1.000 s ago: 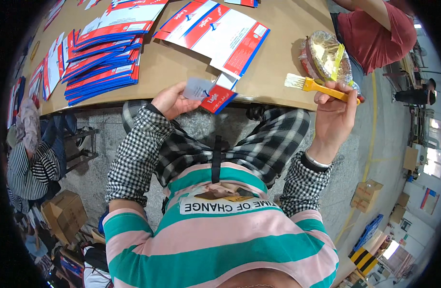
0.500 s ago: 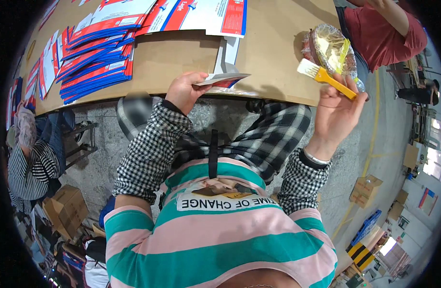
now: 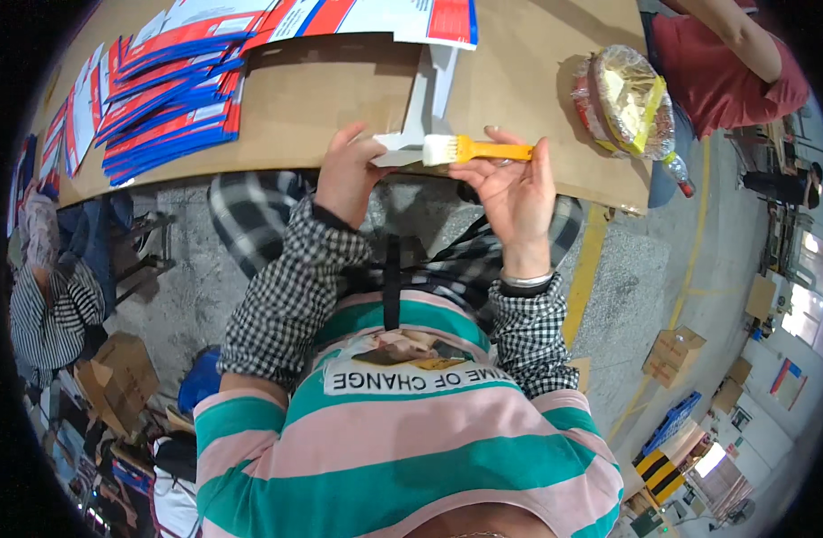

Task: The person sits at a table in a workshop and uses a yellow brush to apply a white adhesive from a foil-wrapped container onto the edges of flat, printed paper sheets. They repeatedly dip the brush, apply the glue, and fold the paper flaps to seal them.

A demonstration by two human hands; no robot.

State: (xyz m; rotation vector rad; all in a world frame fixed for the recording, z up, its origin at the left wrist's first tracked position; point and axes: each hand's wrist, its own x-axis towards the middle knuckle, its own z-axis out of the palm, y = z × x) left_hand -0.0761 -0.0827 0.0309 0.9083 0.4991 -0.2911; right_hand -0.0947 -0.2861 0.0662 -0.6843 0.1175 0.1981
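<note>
My left hand point(image 3: 347, 179) pinches the near end of a pale cardboard flap point(image 3: 400, 149) at the table's front edge. The flap seems to belong to a red, white and blue printed carton point(image 3: 367, 21) lying just beyond. In my right hand point(image 3: 516, 195) is a flat brush point(image 3: 492, 150) with a yellow handle. Its white-coated bristles point left and appear to touch, or nearly touch, the flap's right end. At the right of the table stands a bowl point(image 3: 584, 103) lined with clear plastic, holding cream-coloured paste and a yellow strip.
Stacked printed cartons point(image 3: 174, 134) cover the left of the brown table point(image 3: 519, 54). A small bottle point(image 3: 679, 174) lies by the bowl at the right edge. Beyond it sits a person in a red top point(image 3: 752, 72); another in stripes point(image 3: 57, 309) is at left.
My right hand has brought the brush leftward from near the bowl to the flap. My left hand keeps its pinch, and the flap is turned somewhat differently. The view has shifted slightly.
</note>
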